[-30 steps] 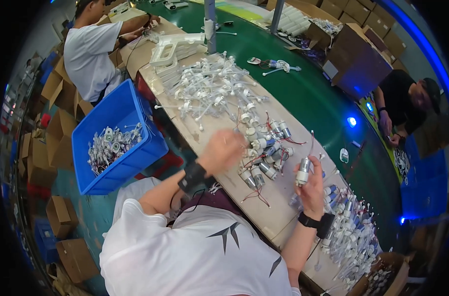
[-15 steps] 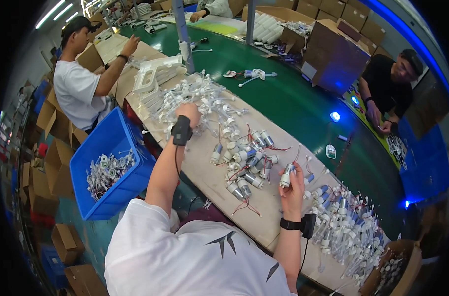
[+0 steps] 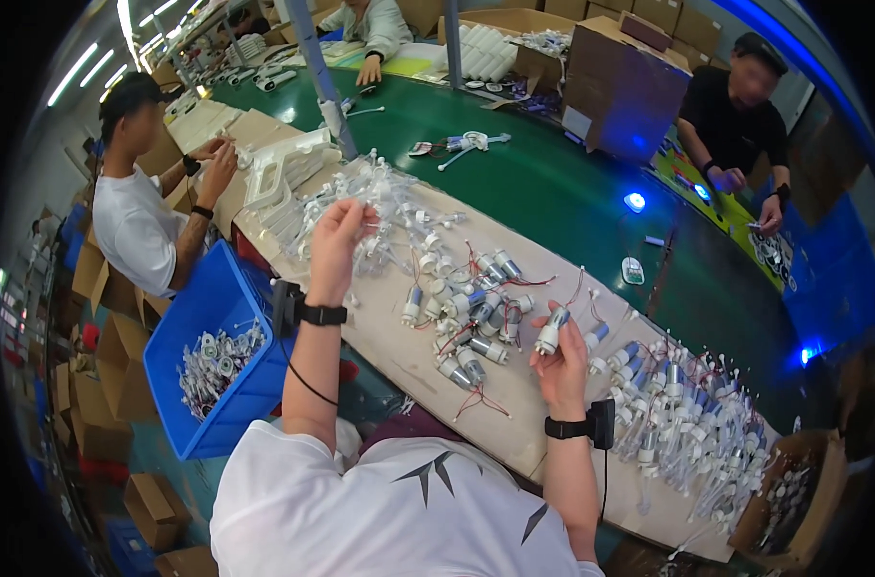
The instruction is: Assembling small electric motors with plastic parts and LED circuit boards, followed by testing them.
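My right hand (image 3: 561,370) is closed round a small motor (image 3: 553,330) with a silver body and a white plastic end, held upright above the table. My left hand (image 3: 336,240) is over the near edge of a heap of clear and white plastic tube parts (image 3: 385,192). Its thumb and fingers are pinched together; whatever is between them is too small to make out. Between my hands lies a loose pile of similar motors (image 3: 476,313) with red wires. To the right of my right hand, many motors joined to clear tubes (image 3: 683,423) are laid out.
White plastic housings (image 3: 284,173) are stacked at the table's far left. A blue bin (image 3: 173,385) of small parts stands left of me. Beyond the table runs a green belt (image 3: 534,197) with an assembly on it. An open carton (image 3: 822,462) sits at right. Co-workers are around.
My left hand has drawn back from the heap, turned over, its fingers now pinched. My right hand still holds the motor. The co-worker at left has lowered a raised hand.
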A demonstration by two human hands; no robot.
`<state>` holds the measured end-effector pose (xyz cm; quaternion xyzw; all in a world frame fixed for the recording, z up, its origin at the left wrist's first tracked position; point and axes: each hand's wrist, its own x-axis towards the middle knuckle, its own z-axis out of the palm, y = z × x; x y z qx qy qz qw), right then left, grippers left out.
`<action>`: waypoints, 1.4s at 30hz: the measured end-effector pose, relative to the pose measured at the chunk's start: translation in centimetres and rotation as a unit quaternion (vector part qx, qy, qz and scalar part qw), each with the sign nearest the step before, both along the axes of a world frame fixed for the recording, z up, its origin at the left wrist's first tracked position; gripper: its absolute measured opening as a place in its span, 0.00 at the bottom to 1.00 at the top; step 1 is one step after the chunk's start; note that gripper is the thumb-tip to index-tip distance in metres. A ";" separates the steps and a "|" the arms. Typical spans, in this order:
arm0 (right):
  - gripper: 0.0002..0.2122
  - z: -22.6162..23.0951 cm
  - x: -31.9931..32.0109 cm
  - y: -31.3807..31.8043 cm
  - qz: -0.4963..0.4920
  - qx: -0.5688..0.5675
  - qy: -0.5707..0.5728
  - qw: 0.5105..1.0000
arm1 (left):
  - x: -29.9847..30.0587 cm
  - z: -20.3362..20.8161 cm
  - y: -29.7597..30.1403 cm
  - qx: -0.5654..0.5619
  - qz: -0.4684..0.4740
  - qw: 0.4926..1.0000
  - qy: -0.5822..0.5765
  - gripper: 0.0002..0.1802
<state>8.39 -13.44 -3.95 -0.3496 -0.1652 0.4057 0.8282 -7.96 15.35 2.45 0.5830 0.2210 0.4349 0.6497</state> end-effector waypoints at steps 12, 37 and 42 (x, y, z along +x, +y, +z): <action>0.16 1.2 -0.2 0.2 -0.041 0.034 -0.002 0.999 | 4.4 -2.8 -15.1 0.101 -0.197 0.971 0.088 0.16; 0.17 0.6 0.7 -0.3 -0.063 0.027 -0.021 0.997 | 6.6 -4.8 -17.6 0.019 -0.263 0.951 0.161 0.10; 0.14 0.7 1.0 -0.6 -0.083 0.034 -0.010 0.996 | 6.3 -4.8 -17.3 -0.021 -0.272 0.950 0.150 0.10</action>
